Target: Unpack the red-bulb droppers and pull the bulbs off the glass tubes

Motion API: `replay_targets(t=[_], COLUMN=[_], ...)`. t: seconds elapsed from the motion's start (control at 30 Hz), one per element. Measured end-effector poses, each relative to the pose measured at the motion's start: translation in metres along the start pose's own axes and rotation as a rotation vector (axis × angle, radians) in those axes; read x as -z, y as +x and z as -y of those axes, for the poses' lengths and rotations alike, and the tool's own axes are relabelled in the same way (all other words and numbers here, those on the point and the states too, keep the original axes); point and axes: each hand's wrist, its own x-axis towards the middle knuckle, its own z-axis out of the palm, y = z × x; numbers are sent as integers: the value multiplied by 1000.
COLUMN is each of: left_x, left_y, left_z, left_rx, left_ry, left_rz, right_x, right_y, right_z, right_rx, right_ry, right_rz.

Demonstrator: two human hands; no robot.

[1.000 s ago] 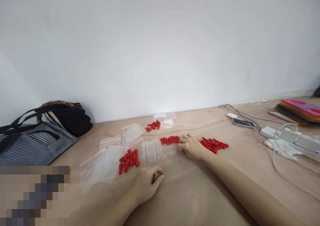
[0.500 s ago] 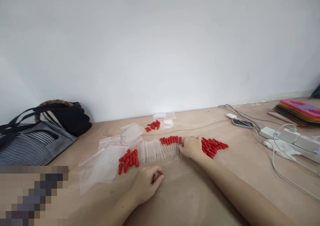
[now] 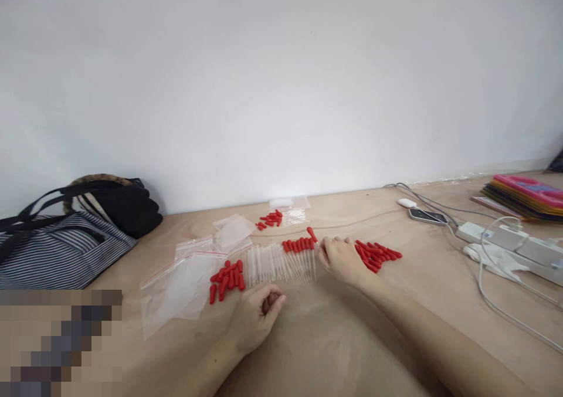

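Observation:
My right hand [image 3: 342, 258] pinches a dropper with a red rubber bulb [image 3: 311, 233]; the bulb points up and left, and the fingers cover most of its tube. Just left of that hand is a row of droppers [image 3: 299, 256], red bulbs at the far end and clear tubes toward me. Bare clear tubes [image 3: 264, 265] continue the row leftward. My left hand [image 3: 257, 318] rests closed on the table in front of the tubes, fingers curled and thumb near the index finger; whatever is inside is hidden. Loose red bulbs [image 3: 229, 278] lie beyond its wrist.
Red-bulbed pieces [image 3: 376, 255] are heaped right of my right hand. Clear zip bags [image 3: 180, 288] spread at left, with small red pieces [image 3: 270, 219] behind. A striped bag [image 3: 65, 247] stands far left. A phone [image 3: 427, 216], power strip [image 3: 514, 244] and cables occupy the right.
One red-bulbed dropper has tilted out of the row, its bulb now up and left, held by my right hand. My left hand has shifted slightly up and left.

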Motion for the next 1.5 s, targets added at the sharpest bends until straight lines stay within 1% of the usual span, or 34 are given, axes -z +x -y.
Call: replay_targets(t=[0.03, 0.1, 0.13, 0.17, 0.2, 0.3, 0.43, 0.67, 0.93, 1.03, 1.1, 1.2, 1.27, 1.37, 1.43, 1.5], left_x=[-1, -2, -3, -3, -4, -4, -6, -9, -1, 3, 10, 30, 48, 69, 76, 77], left_y=[0, -1, -1, -1, -1, -1, -2, -6, -9, -8, -6, -3, -1, -2, -5, -8], left_z=[1, 4, 4, 4, 4, 2, 2, -3, -17, -18, -11, 10, 28, 56, 73, 85], left_rx=[-20, -85, -127, -175, -225, -329, -345, -311, -188, -117, -43, 37, 60, 150, 234, 287], left_ry=[-1, 13, 31, 54, 77, 122, 177, 234, 258, 255, 257, 226, 221, 315, 358, 374], left_rz=[-62, -192, -242, -267, -272, -210, -205, -104, -58, -54, -109, -250, -356, -508, -528, -497], right_x=[0, -6, -10, -15, -20, -32, -40, -50, -51, -51, -51, -50, -50, -51, -52, -53], right_y=[-7, -22, -29, -34, -39, -47, -49, -53, -56, -55, -54, -51, -51, -50, -50, -50], right_z=[-2, -4, -4, -4, -2, 4, 11, 10, 13, 9, 4, -2, -1, 4, 6, 7], right_rx=[87, 316, 409, 476, 514, 576, 654, 656, 676, 655, 594, 481, 459, 458, 438, 415], right_ry=[22, 88, 120, 148, 170, 226, 248, 188, 172, 161, 180, 243, 276, 290, 297, 304], right_rz=[-35, -152, -212, -264, -305, -380, -437, -544, -584, -585, -608, -632, -624, -587, -563, -555])
